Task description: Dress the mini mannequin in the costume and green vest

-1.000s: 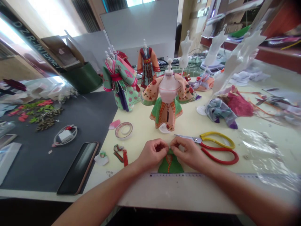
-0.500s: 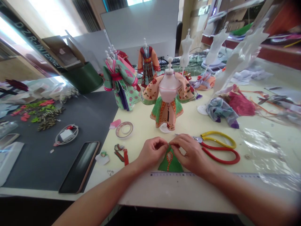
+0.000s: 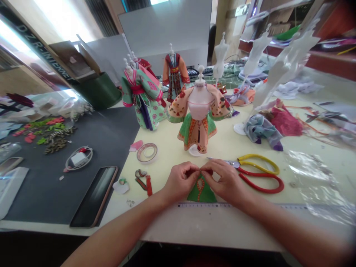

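Both hands are working close together here: the left hand [image 3: 182, 181] and the right hand [image 3: 224, 180] are pinching, thumb against forefinger, at the narrow top of a small, flared green fabric piece [image 3: 208, 192], each grip pressing on the cloth, fingertips all but meeting. That piece is lying near the front of a cream-coloured surface [image 3: 167, 150], its hem reaching down to a long, pale ruler [image 3: 217, 204]. Patterned orange trim [image 3: 198, 195] is already circling an opening and running down the front, so that part is looking done; the top is getting the attention, and how much is left, this view isn't telling. To the right, metal scissors with yellow and red handles [image 3: 237, 164] are lying idle, a crinkled clear plastic bag [image 3: 314, 174] beyond. Straight ahead, a white dress form [image 3: 199, 102] is wearing a peach floral and green outfit; further back, bare white ones are standing. Over left, a black smartphone [image 3: 94, 196] is resting by a dark grey mat [image 3: 114, 137], a green bucket [image 3: 101, 92] standing behind, a bright window [image 3: 52, 20] glowing past it
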### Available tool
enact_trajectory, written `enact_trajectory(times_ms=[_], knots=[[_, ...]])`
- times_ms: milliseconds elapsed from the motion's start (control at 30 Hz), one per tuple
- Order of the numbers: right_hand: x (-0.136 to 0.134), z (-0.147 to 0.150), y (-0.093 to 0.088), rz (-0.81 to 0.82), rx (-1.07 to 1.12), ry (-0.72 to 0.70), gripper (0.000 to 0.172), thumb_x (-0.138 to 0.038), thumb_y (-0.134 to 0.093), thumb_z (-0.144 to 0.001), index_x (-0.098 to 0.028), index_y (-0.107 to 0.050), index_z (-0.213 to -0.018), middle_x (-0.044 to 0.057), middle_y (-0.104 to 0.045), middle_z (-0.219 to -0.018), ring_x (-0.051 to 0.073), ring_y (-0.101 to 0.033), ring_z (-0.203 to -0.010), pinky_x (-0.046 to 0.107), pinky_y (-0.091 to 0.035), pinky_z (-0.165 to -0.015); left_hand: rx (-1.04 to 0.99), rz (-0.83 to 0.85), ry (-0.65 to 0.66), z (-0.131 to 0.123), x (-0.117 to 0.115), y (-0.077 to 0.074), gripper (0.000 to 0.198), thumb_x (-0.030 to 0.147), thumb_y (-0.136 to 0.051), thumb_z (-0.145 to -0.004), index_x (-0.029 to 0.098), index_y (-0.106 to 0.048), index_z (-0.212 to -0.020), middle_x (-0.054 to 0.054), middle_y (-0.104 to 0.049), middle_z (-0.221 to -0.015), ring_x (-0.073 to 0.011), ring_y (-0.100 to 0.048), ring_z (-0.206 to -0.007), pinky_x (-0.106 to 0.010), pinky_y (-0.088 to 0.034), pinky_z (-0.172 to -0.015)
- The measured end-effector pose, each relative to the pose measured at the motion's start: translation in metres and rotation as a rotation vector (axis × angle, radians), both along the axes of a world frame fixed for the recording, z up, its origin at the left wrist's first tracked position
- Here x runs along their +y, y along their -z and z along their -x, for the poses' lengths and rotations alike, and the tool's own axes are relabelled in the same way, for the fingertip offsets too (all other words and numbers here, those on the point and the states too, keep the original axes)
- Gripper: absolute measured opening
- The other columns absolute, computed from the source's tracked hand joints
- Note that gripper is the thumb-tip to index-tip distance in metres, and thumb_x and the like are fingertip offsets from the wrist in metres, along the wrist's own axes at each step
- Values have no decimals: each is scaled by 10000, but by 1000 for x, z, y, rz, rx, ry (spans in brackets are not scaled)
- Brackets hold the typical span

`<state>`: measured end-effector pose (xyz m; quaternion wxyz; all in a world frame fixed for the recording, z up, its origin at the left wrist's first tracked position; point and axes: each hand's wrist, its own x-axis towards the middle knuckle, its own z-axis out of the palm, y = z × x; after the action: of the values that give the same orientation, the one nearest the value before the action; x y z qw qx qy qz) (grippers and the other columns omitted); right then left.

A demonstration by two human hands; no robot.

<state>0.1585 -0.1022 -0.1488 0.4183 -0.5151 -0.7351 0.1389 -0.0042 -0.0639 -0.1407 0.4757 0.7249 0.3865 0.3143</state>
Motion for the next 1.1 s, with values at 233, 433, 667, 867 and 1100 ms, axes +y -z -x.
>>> enact_trajectory(times_ms=[233, 433, 667, 867, 1100], knots=[[1, 0, -2, 25, 5, -6, 147, -95, -505, -783, -183, -613, -736, 26, -610, -656, 166, -551, -657, 295, -435, -632, 76, -195, -6, -1, -2, 0, 121, 192, -540, -820, 148, -621, -742, -6, -587, -679, -114, -534, -639, -218, -422, -612], [2, 0, -3, 79, 20, 5, 147, -119, -509, -780, -188, -616, -708, 23, -611, -644, 169, -557, -655, 298, -438, -630, 82, -186, 9, -1, -1, 0, 122, 191, -537, -823, 155, -624, -744, -10, -603, -691, -123, -551, -650, -223, -433, -616], [2, 0, -3, 72, 22, -15, 134, -120, -527, -789, -177, -618, -708, 22, -599, -633, 165, -552, -647, 295, -429, -634, 86, -194, 25, 1, -1, 1, 134, 196, -524, -843, 154, -622, -761, -8, -586, -694, -117, -535, -650, -220, -423, -621], [2, -1, -3, 67, -7, -2, 146, -130, -518, -787, -189, -608, -689, 8, -575, -608, 150, -530, -623, 280, -423, -614, 106, -198, 37, 1, -1, 0, 132, 187, -515, -846, 154, -615, -765, -14, -589, -712, -126, -540, -671, -231, -424, -642], [3, -1, -5, 124, 18, -6, 149, -136, -518, -783, -192, -598, -671, 5, -569, -606, 151, -538, -624, 277, -428, -607, 91, -162, 37, 1, -1, 0, 135, 197, -516, -836, 160, -609, -745, -15, -588, -702, -131, -539, -663, -234, -425, -629]])
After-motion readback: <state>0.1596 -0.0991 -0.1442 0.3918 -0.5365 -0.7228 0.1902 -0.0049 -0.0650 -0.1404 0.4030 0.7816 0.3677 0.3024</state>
